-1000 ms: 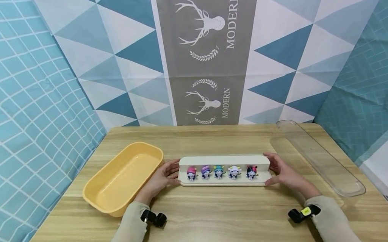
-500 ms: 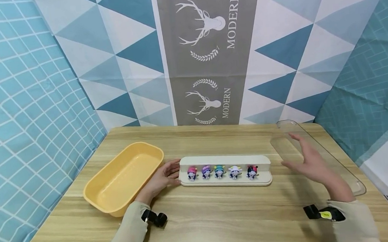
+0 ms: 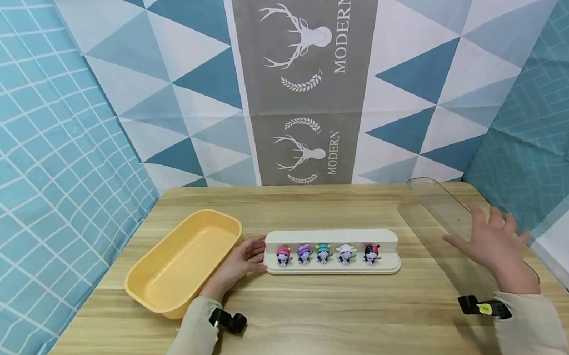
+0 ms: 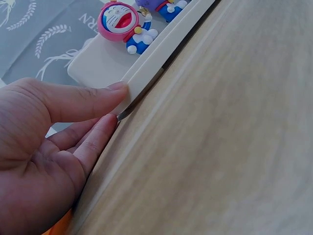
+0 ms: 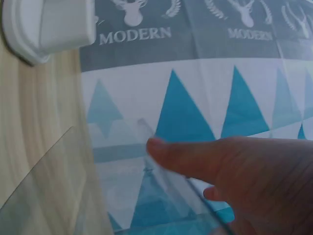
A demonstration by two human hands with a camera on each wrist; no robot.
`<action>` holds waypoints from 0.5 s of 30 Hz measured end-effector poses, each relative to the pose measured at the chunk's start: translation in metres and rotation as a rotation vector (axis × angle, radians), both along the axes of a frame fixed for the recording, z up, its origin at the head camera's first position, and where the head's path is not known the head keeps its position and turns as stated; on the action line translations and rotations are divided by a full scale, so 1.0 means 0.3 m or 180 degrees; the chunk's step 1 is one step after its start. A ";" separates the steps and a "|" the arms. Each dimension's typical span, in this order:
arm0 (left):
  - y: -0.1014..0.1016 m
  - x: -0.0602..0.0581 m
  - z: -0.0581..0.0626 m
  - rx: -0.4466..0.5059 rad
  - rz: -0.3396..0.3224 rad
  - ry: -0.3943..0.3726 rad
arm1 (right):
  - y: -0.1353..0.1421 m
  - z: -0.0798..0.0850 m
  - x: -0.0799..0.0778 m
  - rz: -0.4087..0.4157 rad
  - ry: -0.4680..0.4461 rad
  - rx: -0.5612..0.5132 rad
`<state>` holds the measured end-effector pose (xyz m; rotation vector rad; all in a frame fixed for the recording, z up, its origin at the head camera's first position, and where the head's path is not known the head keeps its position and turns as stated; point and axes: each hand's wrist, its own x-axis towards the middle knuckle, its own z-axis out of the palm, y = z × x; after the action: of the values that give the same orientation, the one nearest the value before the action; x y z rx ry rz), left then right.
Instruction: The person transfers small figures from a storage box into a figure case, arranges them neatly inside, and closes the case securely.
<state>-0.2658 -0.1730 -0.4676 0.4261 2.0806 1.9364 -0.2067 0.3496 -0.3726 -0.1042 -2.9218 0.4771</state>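
Note:
A cream display stand [image 3: 331, 234] with a raised back step lies across the middle of the table. In a row on it stand several small cat figurines [image 3: 323, 253] in coloured hats. My left hand [image 3: 238, 266] grips the stand's left end; in the left wrist view the thumb [image 4: 105, 98] lies on the base's edge with fingertips just under it. A long clear plastic cover [image 3: 429, 205] lies at the right of the table. Over it is my right hand [image 3: 495, 241], fingers spread; in the right wrist view its thumb [image 5: 186, 154] overlaps the cover's edge.
A yellow plastic basin [image 3: 181, 263] sits on the wooden table [image 3: 326, 330] at the left, right beside my left forearm. Patterned cloth [image 3: 307, 86] hangs behind the table and along its sides. Each wrist carries a black camera.
My right hand has let go of the stand's right end and moved right, over the clear cover, its fingers spreading. My left hand has stayed at the stand's left end.

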 end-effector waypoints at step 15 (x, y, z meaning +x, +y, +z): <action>0.000 0.001 -0.002 -0.0026 0.0036 0.0008 | 0.021 -0.025 -0.026 -0.0239 -0.0993 -0.0149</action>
<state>-0.2654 -0.1731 -0.4680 0.4163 2.0962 1.9339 -0.2146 0.3558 -0.3800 -0.3208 -3.1948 0.5628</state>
